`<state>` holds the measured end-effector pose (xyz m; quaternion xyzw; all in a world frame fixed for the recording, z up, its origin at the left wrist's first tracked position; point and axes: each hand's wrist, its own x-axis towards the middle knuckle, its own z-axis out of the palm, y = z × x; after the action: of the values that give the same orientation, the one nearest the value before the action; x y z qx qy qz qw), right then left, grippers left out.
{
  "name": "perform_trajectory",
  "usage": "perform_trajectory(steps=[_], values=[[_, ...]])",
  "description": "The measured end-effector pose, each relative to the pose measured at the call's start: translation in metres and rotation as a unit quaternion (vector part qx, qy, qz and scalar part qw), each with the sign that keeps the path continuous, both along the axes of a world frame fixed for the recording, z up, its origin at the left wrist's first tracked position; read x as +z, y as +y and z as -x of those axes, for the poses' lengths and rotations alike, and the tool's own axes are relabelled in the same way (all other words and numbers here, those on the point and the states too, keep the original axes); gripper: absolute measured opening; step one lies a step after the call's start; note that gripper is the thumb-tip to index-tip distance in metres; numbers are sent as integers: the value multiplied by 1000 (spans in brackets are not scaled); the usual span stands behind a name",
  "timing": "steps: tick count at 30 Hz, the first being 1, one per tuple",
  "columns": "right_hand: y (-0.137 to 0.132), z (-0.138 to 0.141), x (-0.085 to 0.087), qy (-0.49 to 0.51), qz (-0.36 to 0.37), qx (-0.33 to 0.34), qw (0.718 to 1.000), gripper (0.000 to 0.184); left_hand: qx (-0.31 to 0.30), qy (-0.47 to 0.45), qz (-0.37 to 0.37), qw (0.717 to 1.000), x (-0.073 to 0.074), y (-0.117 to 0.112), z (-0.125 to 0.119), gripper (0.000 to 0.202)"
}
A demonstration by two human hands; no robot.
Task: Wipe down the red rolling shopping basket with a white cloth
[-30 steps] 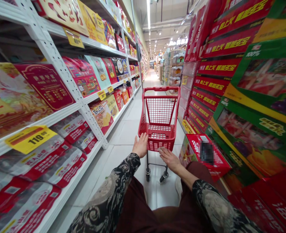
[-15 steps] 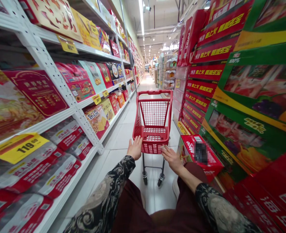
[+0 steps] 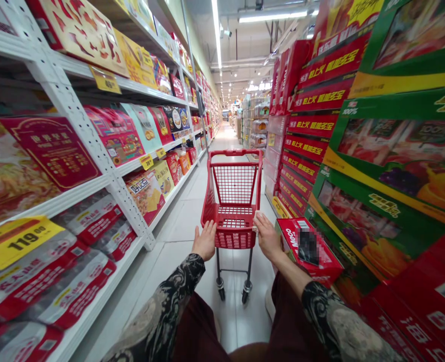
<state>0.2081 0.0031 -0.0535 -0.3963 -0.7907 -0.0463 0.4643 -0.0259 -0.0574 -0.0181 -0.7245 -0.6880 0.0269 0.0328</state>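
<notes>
Small red wire shopping cart (image 3: pixel 233 201), near end.
Left hand (image 3: pixel 204 240) spread flat against rim; right hand (image 3: pixel 267 236) on rim, grip unclear.

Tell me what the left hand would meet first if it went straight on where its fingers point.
The left hand, open with fingers pointing forward and up, would meet the near left corner of the red cart almost at once; whether it touches it now is unclear.

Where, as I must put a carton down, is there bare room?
Bare: the red cart basket; floor tiles between it and the left shelves. Crowded: those shelves, the stacked cartons opposite, the red box by the right hand.
</notes>
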Motion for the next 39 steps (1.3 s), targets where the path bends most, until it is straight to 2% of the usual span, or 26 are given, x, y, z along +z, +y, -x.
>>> perform_trajectory(steps=[5, 9, 14, 17, 20, 26, 32, 36, 39], values=[[-1, 47, -18, -39, -7, 63, 997, 39, 6, 9, -6, 1000, -1, -7, -1, 75], [-2, 61, -16, -78, 1, 67, 995, 35, -1, 17, -15, 1000, -1, -10, 0, 75], [6, 38, -10, -93, 36, 17, 995, 39, -13, 4, -13, 1000, 3, -8, -9, 71], [11, 23, -10, -66, 50, -12, 996, 44, -20, -3, -18, 1000, 5, -5, -22, 68], [14, 22, -12, -35, 53, -26, 998, 45, -34, -1, -29, 999, 6, -3, -34, 66], [10, 40, -15, -51, 43, 32, 997, 43, -31, 9, -50, 998, 7, -5, -41, 61], [14, 30, -13, -92, 38, 78, 992, 42, -27, 14, -29, 999, 8, -8, -40, 64], [21, 15, -12, -94, 63, 62, 992, 47, -25, -2, -35, 999, 4, -6, -33, 68], [25, 7, -13, -63, 81, 21, 994, 52, -30, -3, -45, 999, 3, -5, -32, 71]])
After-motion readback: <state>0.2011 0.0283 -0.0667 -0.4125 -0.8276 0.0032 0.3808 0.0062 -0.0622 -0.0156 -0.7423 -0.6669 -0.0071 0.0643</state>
